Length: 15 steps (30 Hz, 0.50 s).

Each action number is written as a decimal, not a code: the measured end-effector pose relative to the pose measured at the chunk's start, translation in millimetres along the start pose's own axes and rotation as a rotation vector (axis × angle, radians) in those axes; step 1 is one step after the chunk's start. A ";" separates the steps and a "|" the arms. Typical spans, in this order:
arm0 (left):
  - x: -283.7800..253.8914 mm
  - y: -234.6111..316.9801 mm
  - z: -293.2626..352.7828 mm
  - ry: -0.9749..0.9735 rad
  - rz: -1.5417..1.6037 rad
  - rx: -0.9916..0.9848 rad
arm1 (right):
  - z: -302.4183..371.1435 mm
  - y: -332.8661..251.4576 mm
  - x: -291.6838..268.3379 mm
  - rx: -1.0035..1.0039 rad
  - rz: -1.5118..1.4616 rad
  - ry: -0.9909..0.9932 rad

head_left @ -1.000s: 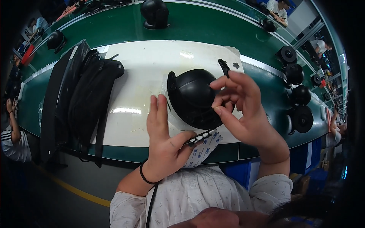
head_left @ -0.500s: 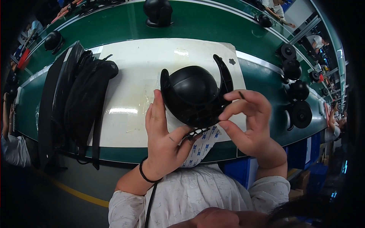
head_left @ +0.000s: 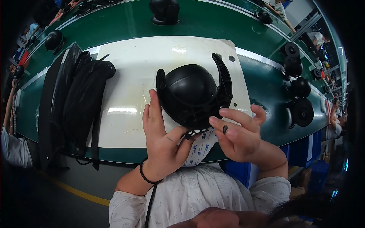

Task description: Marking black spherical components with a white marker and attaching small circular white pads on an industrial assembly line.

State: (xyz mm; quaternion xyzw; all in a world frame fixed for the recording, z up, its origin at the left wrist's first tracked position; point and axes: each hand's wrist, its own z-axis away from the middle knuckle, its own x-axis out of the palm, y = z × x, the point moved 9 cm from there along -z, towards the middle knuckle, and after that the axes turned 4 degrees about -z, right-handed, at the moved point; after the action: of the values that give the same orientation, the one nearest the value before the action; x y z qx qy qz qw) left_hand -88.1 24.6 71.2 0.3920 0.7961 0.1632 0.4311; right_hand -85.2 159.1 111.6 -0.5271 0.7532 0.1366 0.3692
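A: Black plastic, domed and glossy — that round black camera housing with its curved yoke arm sits on the white rectangular work mat, at the mat's near edge, just ahead of the person's chest.

B: Who has hold of it?

A: Both. The left hand cups the dome's near-left side, fingers straight up against the shell and thumb hooked under it. The right hand curls round the near-right side, fingers bent, with a small dark oval piece resting on a fingertip.

B: So the small piece isn't on yet?

A: I'd judge not; it lies on the finger, just beside the dome's lower rim. The white printed backing strip hangs under the dome between the two hands, so some sticking work seems still open.

B: And the rest of the mat?

A: A heap of black straps and bags lies on the mat's left edge. More black domed housings stand on the green belt right of the mat, well apart.
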 end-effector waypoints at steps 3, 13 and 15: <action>0.5 -1.2 -0.3 0.010 0.045 -0.023 | -3.3 3.1 -2.5 0.049 -0.008 -0.109; 2.1 2.1 -0.3 -0.023 -0.029 0.011 | -4.0 81.5 -3.1 0.601 -0.498 -0.008; 2.3 -2.2 0.9 0.000 0.018 -0.022 | -5.7 80.4 -0.6 0.601 -0.459 -0.042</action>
State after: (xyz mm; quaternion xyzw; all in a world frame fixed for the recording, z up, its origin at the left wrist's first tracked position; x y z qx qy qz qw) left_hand -89.1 24.9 68.1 0.3945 0.7906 0.1758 0.4340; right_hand -159.4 189.0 101.2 -0.5472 0.6144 -0.1659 0.5436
